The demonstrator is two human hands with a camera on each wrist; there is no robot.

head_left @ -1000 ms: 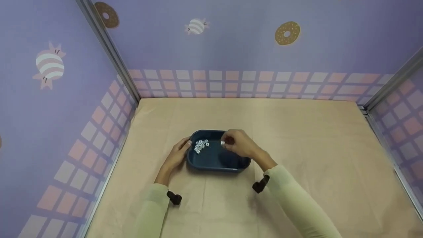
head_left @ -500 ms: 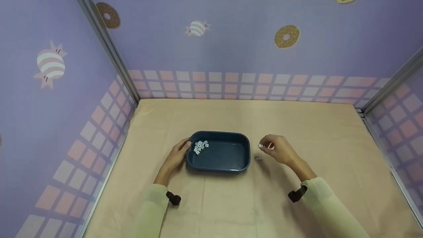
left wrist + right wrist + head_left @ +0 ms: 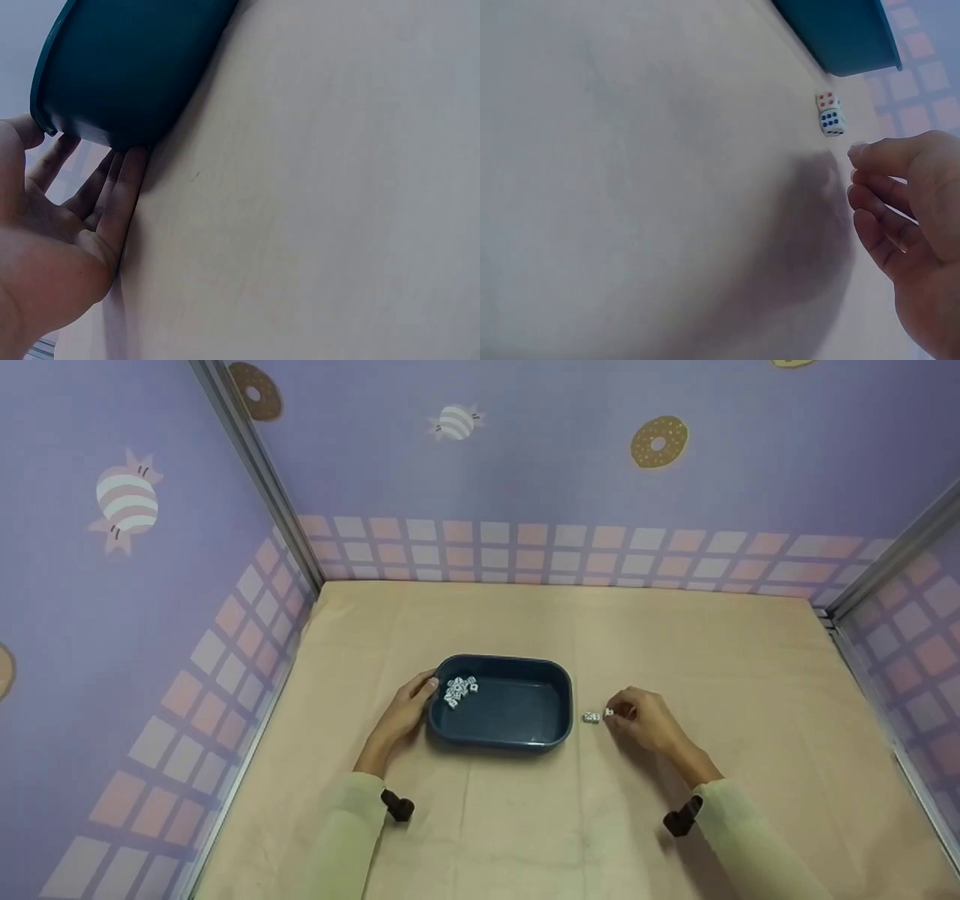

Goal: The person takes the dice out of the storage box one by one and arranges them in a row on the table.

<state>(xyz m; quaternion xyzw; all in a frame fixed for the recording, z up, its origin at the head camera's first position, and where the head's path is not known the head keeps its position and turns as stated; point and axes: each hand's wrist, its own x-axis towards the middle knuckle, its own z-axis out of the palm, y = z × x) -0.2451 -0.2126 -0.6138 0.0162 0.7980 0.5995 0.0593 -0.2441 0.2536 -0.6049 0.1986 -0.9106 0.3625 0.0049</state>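
Our right hand (image 3: 651,725) has shifted nearer, pinching a die (image 3: 609,711) right of two dice (image 3: 591,718); our left hand (image 3: 403,711) grips the blue tray (image 3: 517,714), likely steadying it.

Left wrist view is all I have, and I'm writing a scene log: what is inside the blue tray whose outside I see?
Observer: A cluster of white dice, gathered toward the left end of the blue tray.
Operator: Is the right hand holding anything?
Observer: Yes, it pinches a single die.
Operator: Anything between the tray and that hand?
Observer: Two more dice, one showing four red dots, the other six blue.
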